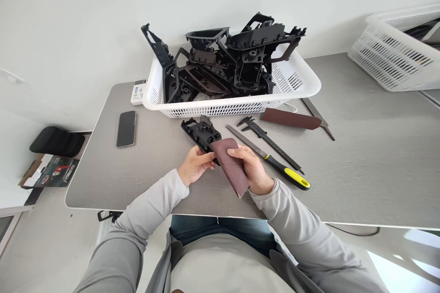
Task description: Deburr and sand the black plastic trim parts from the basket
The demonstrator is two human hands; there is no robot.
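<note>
My left hand [196, 165] grips the near end of a black molded plastic part [202, 133], its clips and posts facing up. In my right hand [253, 168] is a folded sheet of brown sandpaper [232, 168], thumb on top and fingers underneath. The sandpaper overlaps the near right end of the plastic part and hides it; whether they touch there I cannot tell. Just right of the hands lie a file with a black and yellow handle [288, 174] and a dark caliper [271, 143].
A white basket [220, 109] heaped with black plastic parts [240, 62] stands at the back. Another sandpaper piece [292, 119] rests by a second file [316, 114]. A phone [126, 129] and small box [138, 94] lie left; a second white basket [392, 55] stands right.
</note>
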